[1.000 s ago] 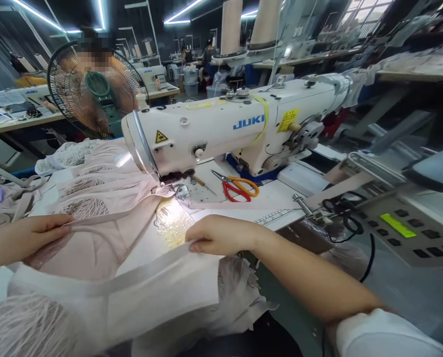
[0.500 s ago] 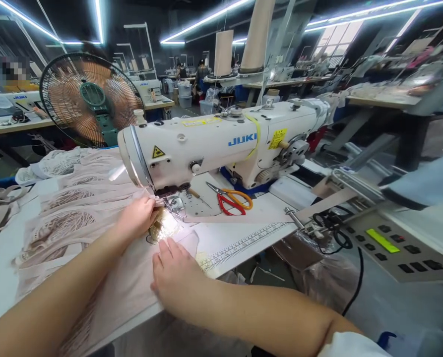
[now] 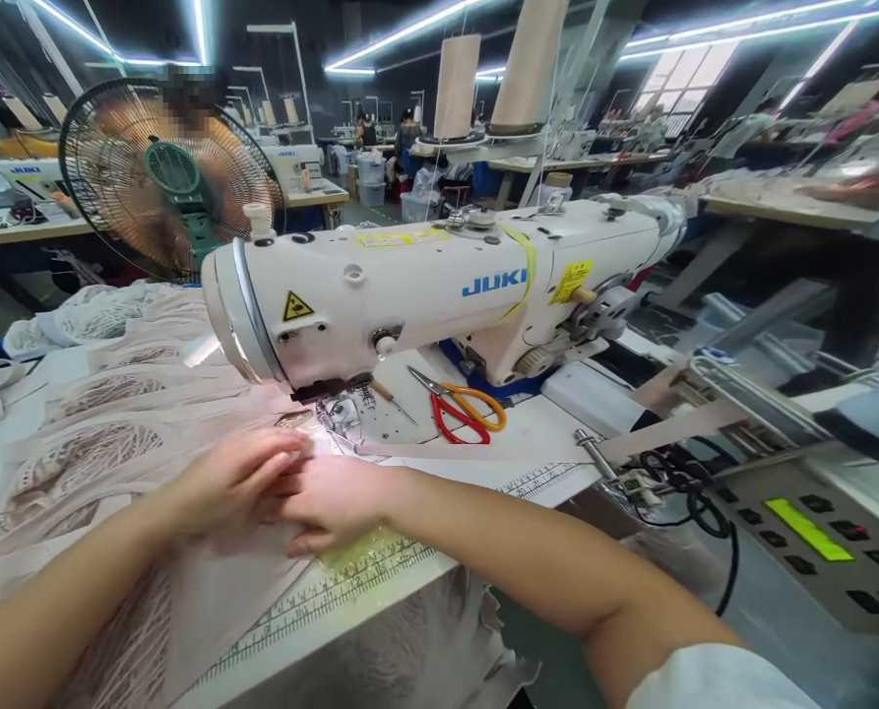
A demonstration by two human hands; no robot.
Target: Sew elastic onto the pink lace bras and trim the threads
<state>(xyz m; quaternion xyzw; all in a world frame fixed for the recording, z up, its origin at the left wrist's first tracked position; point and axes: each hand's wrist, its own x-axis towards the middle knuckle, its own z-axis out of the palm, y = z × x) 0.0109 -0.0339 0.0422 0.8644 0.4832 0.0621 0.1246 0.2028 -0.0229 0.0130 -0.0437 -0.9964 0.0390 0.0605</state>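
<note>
My left hand (image 3: 236, 483) and my right hand (image 3: 332, 500) meet on pale pink fabric (image 3: 210, 601) just in front of the presser foot (image 3: 336, 414) of a white JUKI sewing machine (image 3: 424, 286). Both hands have their fingers curled onto the fabric's edge, pinching it between them. The fabric runs from the needle area back toward me and hangs over the table's front edge. Lace-patterned pink pieces (image 3: 92, 433) lie stacked left of my left hand.
Red and orange scissors (image 3: 465, 409) lie on the machine bed behind my right hand. A ruler strip (image 3: 350, 581) runs along the table edge. A control panel (image 3: 808, 532) sits at right, a standing fan (image 3: 165, 177) at back left. Another person sits behind the fan.
My left hand has drawn back from the presser foot and my right hand has moved up to meet it; both now pinch the fabric together. The view has shifted slightly.
</note>
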